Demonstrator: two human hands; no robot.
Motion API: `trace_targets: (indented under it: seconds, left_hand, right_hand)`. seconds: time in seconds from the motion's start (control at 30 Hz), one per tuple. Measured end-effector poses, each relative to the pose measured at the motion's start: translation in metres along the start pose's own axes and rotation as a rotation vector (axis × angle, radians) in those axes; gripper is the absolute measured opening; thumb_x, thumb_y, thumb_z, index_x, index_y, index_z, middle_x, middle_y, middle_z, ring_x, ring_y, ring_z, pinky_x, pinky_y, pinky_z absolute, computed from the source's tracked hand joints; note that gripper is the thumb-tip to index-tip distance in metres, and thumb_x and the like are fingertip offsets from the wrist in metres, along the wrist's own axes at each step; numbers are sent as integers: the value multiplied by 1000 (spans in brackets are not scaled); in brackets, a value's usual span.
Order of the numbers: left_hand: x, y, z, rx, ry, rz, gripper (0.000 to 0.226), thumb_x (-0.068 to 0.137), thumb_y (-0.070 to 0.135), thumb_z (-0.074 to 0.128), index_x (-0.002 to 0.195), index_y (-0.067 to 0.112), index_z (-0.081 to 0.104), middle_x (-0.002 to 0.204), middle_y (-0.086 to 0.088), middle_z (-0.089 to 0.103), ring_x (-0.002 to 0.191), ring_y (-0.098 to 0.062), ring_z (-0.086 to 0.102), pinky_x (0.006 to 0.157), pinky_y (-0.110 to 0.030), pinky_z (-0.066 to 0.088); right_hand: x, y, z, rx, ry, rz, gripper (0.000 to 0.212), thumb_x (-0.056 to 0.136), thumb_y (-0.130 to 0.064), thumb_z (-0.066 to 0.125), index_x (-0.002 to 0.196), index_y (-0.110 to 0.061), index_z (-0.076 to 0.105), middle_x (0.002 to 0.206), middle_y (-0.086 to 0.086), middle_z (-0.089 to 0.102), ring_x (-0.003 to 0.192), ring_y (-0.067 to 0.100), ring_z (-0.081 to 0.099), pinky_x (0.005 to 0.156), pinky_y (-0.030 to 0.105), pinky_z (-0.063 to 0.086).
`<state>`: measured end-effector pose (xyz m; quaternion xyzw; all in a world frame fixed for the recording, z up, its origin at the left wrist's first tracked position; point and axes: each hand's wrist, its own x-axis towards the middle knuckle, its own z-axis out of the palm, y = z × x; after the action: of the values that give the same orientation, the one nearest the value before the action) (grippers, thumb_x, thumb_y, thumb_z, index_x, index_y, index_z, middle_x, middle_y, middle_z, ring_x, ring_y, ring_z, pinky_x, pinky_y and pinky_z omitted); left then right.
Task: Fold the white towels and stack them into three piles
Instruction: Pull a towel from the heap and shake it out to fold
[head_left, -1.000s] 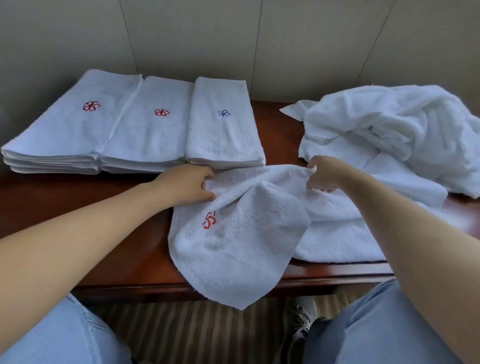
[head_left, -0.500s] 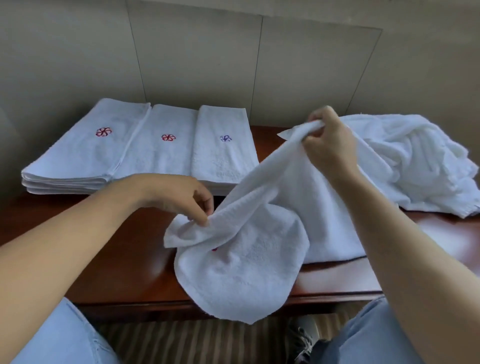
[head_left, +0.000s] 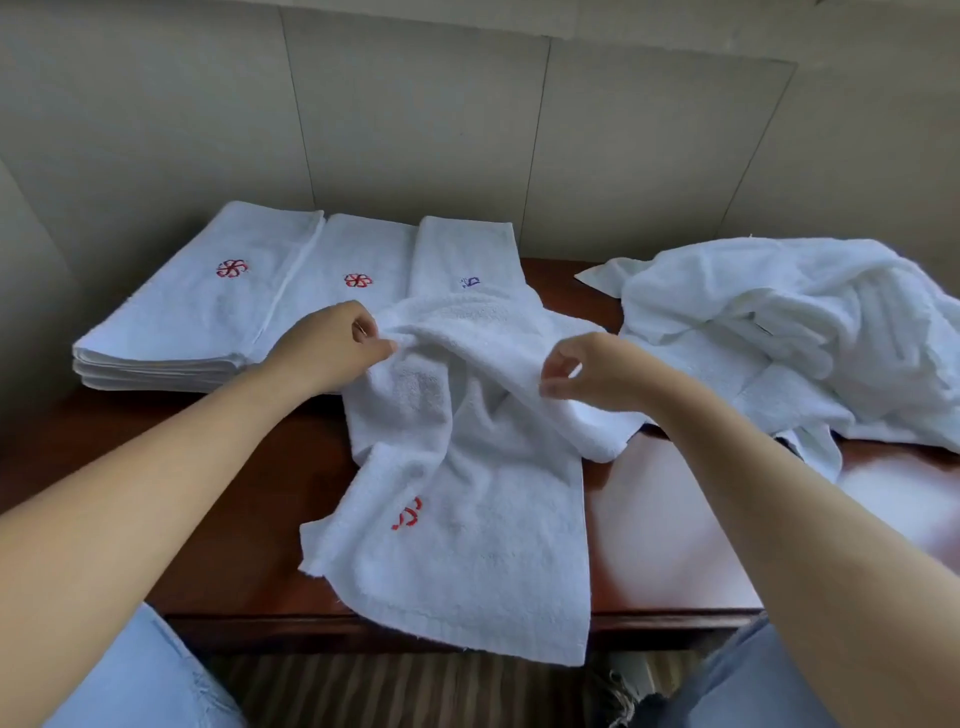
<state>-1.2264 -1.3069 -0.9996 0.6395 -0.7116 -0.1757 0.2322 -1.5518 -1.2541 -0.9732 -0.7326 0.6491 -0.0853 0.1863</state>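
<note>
Towel (head_left: 467, 519) w/ red mark: crumpled mid-bench (head_left: 249, 509), upper part bunched and lifted, lower end hanging past front edge. Left hand (head_left: 332, 348) pinching top-left fold, fingers (head_left: 371, 332) curled round cloth. Right hand (head_left: 587, 371) at the ridge on the right, thumb and forefinger curved toward each other w/ a gap showing between; touching cloth at the thumb, but can't tell whether really pinching or just about to. Probably soft terry, light, limp, no stiffness of its own: sags wherever unsupported, so any lift from the middle just makes a bundle. Not fragile, not slippery; pile grips skin well, a light pinch likely enough. Best hold prob. the two corners of one short hem, one per hand, pulled apart till edge goes taut, then laid flat and folded. Hem hard to find now, buried in folds near right hand; corner at lower left (head_left: 311, 545) plainly visible and free. Risk: overhanging end dragging the rest off bench if let go. Three folded piles (head_left: 171, 317) at back left, side by side, touching; towel's top edge overlapping the rightmost one. Unfolded heap (head_left: 789, 332) at right, near but apart from right hand, more to do.
</note>
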Motion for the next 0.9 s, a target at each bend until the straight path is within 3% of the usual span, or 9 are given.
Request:
trace_targets:
  seconds: [0.13, 0.3, 0.4, 0.5, 0.57, 0.6, 0.73, 0.83, 0.9]
  left_hand:
    - [2, -8, 2, 88, 38, -93, 65, 86, 61, 68, 132, 18, 53, 130, -4, 53, 112, -26, 59, 90, -40, 49]
    - [-2, -9, 2, -183, -61, -110, 34, 93, 35, 68, 95, 1, 68, 92, -8, 64, 84, -24, 59, 73, -32, 41]
    - [-1, -4, -14, -352, -123, -103, 18, 96, 30, 67, 93, 12, 71, 104, -9, 70, 97, -25, 63, 77, -30, 48]
    - [0, -3, -29, -509, -80, -70, 14, 97, 30, 65, 95, 17, 69, 108, -9, 69, 102, -25, 64, 79, -31, 51]
    - [-3, -5, -24, -445, -47, -52, 15, 98, 36, 64, 98, 22, 67, 104, -6, 68, 99, -22, 64, 82, -35, 53]
    - [-4, -6, -19, -385, -46, -45, 15, 98, 39, 64, 98, 24, 66, 102, -4, 67, 96, -22, 63, 85, -38, 52]
    - [-6, -13, -2, -204, -50, -40, 12, 96, 43, 65, 96, 31, 65, 99, 9, 66, 91, -10, 60, 76, -27, 47]
    - [-4, -17, -3, -131, -3, -90, 27, 94, 58, 60, 95, 31, 63, 95, 15, 61, 88, -3, 56, 69, -25, 41]
    - [-1, -20, -3, -110, -18, -140, 45, 95, 66, 52, 91, 22, 64, 93, 8, 64, 86, -11, 58, 72, -30, 43]
  right_hand:
    - [-16, 16, 4, -91, -65, 119, 55, 70, -65, 81, 107, -32, 55, 98, -15, 63, 88, 7, 61, 75, 29, 52]
    - [-25, 17, 3, -303, 7, 107, 13, 81, -33, 67, 77, -32, 55, 84, -11, 60, 82, 18, 60, 64, 30, 46]
    - [-29, 30, -27, -171, 337, 116, 7, 82, -25, 66, 85, -26, 60, 89, -5, 64, 78, 22, 59, 65, 33, 49]
    - [-24, 45, -42, -118, 698, 87, 31, 91, -13, 62, 120, -25, 58, 130, 8, 53, 75, 29, 55, 67, 35, 41]
    - [-17, 49, -31, -124, 562, 97, 58, 92, -9, 64, 144, -27, 43, 154, 8, 30, 81, 29, 54, 73, 35, 42]
    - [-14, 51, -24, -119, 466, 116, 59, 92, -11, 66, 145, -25, 43, 154, 8, 31, 87, 28, 54, 76, 36, 43]
    - [-10, 64, -5, -12, 321, 296, 13, 92, -27, 67, 97, -16, 68, 99, 1, 71, 97, 26, 65, 74, 35, 50]
    - [-12, 72, 7, 168, 192, 438, 20, 87, -26, 69, 82, -7, 71, 75, 3, 74, 73, 26, 68, 68, 30, 50]
    - [-11, 74, 17, 294, 109, 488, 24, 85, -21, 70, 88, 2, 72, 74, 10, 67, 66, 25, 58, 67, 32, 45]
